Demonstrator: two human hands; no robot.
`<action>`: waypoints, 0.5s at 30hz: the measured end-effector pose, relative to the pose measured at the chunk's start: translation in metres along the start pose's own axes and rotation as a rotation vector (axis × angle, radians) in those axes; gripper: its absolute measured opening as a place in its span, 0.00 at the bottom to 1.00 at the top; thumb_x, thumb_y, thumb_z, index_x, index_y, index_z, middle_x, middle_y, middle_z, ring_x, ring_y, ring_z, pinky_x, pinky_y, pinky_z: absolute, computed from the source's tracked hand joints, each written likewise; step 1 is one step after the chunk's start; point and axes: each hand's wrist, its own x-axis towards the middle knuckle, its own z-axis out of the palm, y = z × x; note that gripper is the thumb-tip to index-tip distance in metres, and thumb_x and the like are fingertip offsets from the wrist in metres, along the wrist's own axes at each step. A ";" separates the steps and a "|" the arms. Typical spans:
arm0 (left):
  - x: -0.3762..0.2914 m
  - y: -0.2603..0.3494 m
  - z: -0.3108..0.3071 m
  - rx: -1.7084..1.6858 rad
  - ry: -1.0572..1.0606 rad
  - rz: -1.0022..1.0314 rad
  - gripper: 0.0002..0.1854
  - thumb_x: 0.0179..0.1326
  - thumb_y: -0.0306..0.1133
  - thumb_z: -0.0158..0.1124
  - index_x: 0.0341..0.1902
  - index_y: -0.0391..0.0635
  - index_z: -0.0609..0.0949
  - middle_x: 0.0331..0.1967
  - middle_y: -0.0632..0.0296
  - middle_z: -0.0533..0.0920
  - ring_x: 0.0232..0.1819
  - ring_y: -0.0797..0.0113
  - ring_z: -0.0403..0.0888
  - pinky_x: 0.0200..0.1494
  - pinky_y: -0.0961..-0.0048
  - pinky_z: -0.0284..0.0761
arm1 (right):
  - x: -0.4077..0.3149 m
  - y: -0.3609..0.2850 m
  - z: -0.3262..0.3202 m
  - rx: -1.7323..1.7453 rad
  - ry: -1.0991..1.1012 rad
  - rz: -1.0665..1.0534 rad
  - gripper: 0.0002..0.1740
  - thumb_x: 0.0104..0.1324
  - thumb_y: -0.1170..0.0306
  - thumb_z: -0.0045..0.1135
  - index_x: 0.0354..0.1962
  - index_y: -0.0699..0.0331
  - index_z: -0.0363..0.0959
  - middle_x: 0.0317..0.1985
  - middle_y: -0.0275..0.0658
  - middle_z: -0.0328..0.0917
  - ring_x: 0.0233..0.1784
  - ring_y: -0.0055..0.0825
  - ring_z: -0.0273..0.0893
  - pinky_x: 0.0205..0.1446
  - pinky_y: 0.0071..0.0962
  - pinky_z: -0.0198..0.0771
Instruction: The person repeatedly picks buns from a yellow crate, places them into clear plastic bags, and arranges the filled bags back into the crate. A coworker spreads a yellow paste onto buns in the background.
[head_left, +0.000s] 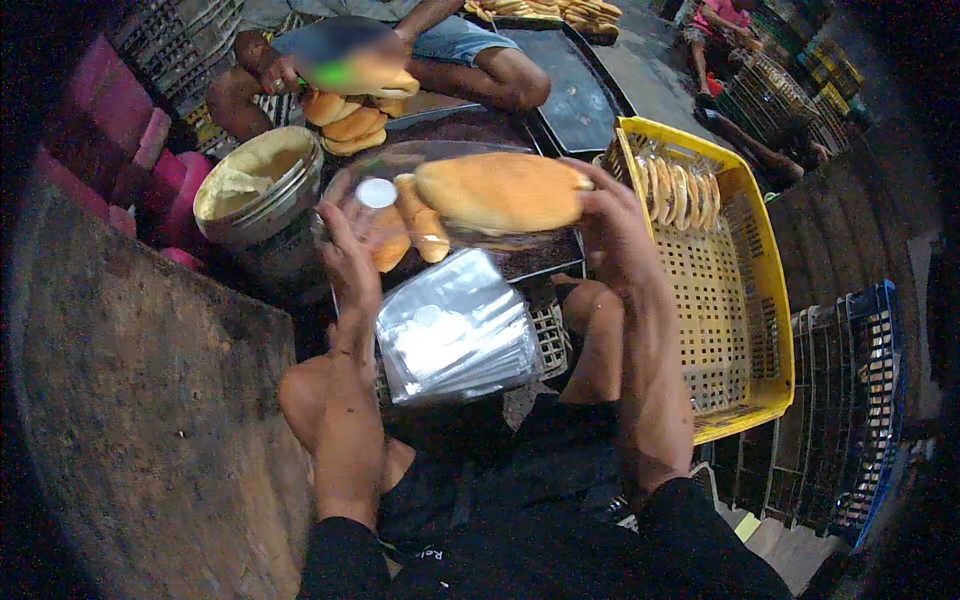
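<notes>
My right hand (611, 217) is shut on the right end of a long bread roll (502, 193), blurred by motion. Clear plastic, seemingly a bag (360, 169), spreads around the roll's left side, and my left hand (349, 255) is at its edge with fingers apart; whether it grips the film is unclear. Beneath, smaller rolls (424, 225) lie on a dark tray (525, 259), near a round white lid or disc (376, 193). A stack of clear plastic bags (457, 330) rests between my forearms, in front of my lap.
On the right stands a yellow plastic crate (776, 300) holding packed rolls (679, 191). A whitish bucket (259, 184) is at the left, beside a wooden board (157, 420). Across the tray sits a co-worker (480, 67) near piled rolls (349, 124). Another person (724, 30) is farther back.
</notes>
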 end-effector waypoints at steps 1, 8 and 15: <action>-0.014 0.010 0.011 -0.130 -0.073 -0.070 0.42 0.70 0.67 0.34 0.74 0.45 0.58 0.62 0.47 0.73 0.58 0.48 0.78 0.52 0.53 0.82 | 0.005 0.011 0.012 -0.017 -0.012 0.000 0.30 0.60 0.69 0.54 0.61 0.68 0.66 0.49 0.42 0.79 0.49 0.28 0.78 0.53 0.25 0.73; -0.033 0.001 0.000 -0.502 -0.118 -0.354 0.29 0.67 0.46 0.62 0.65 0.45 0.67 0.58 0.53 0.76 0.55 0.56 0.80 0.53 0.57 0.82 | -0.022 0.029 0.074 -0.397 0.064 -0.523 0.26 0.60 0.72 0.65 0.55 0.67 0.69 0.58 0.47 0.70 0.64 0.38 0.69 0.67 0.35 0.65; -0.036 -0.020 0.013 -0.306 0.035 -0.480 0.26 0.61 0.41 0.70 0.57 0.41 0.74 0.48 0.57 0.82 0.51 0.64 0.82 0.51 0.64 0.80 | -0.013 0.015 0.098 -1.322 -0.038 -0.756 0.52 0.49 0.55 0.74 0.68 0.60 0.56 0.70 0.48 0.58 0.76 0.54 0.49 0.75 0.58 0.44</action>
